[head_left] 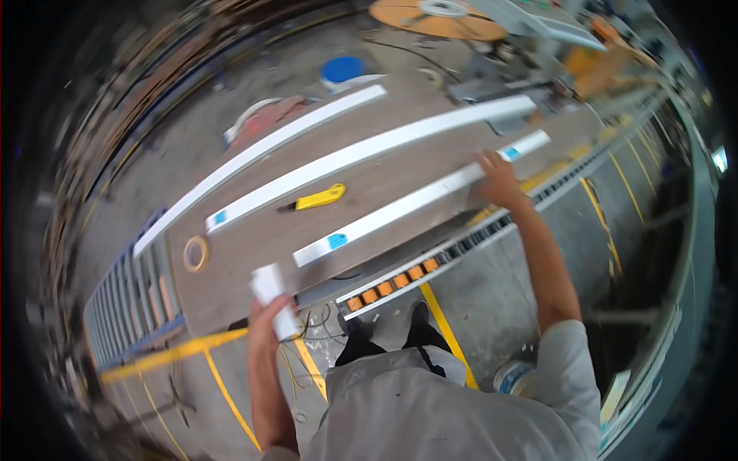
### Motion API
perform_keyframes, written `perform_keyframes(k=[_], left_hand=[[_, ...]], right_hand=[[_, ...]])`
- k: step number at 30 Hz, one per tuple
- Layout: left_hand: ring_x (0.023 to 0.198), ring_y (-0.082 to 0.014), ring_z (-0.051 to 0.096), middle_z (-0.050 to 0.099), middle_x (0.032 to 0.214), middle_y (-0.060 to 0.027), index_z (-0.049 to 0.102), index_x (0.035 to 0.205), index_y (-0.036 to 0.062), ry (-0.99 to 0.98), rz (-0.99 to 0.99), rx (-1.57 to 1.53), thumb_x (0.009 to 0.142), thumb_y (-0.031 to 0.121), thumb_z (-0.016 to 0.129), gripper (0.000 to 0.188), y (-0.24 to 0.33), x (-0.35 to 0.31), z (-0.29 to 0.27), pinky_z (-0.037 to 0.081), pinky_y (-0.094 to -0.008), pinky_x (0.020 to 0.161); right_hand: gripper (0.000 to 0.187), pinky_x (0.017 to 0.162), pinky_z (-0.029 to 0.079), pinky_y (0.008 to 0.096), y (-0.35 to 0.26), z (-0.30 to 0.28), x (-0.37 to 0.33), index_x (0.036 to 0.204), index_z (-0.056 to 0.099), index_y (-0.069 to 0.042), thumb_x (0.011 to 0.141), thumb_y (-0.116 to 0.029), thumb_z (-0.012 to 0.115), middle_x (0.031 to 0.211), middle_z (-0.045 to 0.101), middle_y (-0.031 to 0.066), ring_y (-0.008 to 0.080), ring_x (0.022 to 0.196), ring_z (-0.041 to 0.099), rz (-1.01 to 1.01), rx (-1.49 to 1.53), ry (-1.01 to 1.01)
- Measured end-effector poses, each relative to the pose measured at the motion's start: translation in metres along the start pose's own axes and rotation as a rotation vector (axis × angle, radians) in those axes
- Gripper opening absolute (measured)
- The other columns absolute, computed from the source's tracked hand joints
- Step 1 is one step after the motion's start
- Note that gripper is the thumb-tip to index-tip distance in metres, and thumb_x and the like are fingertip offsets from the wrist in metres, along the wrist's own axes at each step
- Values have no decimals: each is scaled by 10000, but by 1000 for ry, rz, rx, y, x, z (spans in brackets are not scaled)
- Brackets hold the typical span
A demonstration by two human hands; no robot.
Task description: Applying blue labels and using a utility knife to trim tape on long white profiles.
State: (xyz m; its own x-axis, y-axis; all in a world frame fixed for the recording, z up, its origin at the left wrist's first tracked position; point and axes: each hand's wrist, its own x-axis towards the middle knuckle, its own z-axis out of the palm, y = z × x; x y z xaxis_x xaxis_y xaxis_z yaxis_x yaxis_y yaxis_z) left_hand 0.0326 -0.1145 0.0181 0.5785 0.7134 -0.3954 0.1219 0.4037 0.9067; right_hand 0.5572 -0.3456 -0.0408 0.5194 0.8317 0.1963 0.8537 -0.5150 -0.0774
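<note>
My left hand (269,316) is closed around a short white piece (267,283), held at the table's near edge; the piece is blurred. My right hand (498,181) grips the nearest long white strip (419,198) towards its right end, beside one of its two blue labels. Beyond it lie a second white strip (369,144) with a blue label at its left end and a third, narrower white strip (261,154). Between the near and middle strips rests a yellow utility knife (321,197).
A roll of tape (196,253) lies on the brown tabletop (238,296), left of the strips. A roller conveyor (127,307) adjoins the table's left end. Along the near side runs a rail with orange blocks (384,289). A blue-lidded bucket (342,71) stands behind.
</note>
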Motion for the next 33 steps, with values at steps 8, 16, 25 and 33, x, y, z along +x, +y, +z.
perform_keyframes(k=[8, 16, 25, 33], left_hand=[[762, -217, 636, 630, 853, -103, 576, 1067, 17, -110, -28, -322, 873, 250, 689, 324, 30, 6, 102, 541, -353, 712], [962, -256, 655, 646, 1066, -132, 531, 1218, -4, 28, 92, -873, 896, 202, 642, 398, -5, -25, 87, 547, -386, 870], [1171, -289, 582, 590, 1256, -124, 464, 1341, 52, 374, 378, -839, 877, 163, 672, 521, -61, -113, 91, 495, -453, 982], [1218, -296, 546, 554, 1311, -131, 430, 1375, 41, 719, 653, -998, 911, 237, 627, 541, -119, -217, 135, 462, -468, 1008]], right_hand=[[531, 1044, 358, 511, 38, -10, 34, 1250, 527, -113, 762, -191, 721, 1194, 598, 120, 324, 1149, 543, -247, -34, -48], [504, 1093, 313, 520, -88, -41, 48, 1301, 508, -10, 844, -151, 667, 1165, 595, 189, 366, 1126, 538, -771, 95, -8], [484, 973, 414, 473, -164, -3, 62, 1242, 538, -6, 828, -203, 693, 1072, 598, 213, 398, 1025, 562, -1001, 388, -238], [423, 904, 442, 480, -159, 36, 87, 1164, 558, 49, 862, -219, 686, 1080, 591, 284, 465, 1008, 564, -1067, 319, -253]])
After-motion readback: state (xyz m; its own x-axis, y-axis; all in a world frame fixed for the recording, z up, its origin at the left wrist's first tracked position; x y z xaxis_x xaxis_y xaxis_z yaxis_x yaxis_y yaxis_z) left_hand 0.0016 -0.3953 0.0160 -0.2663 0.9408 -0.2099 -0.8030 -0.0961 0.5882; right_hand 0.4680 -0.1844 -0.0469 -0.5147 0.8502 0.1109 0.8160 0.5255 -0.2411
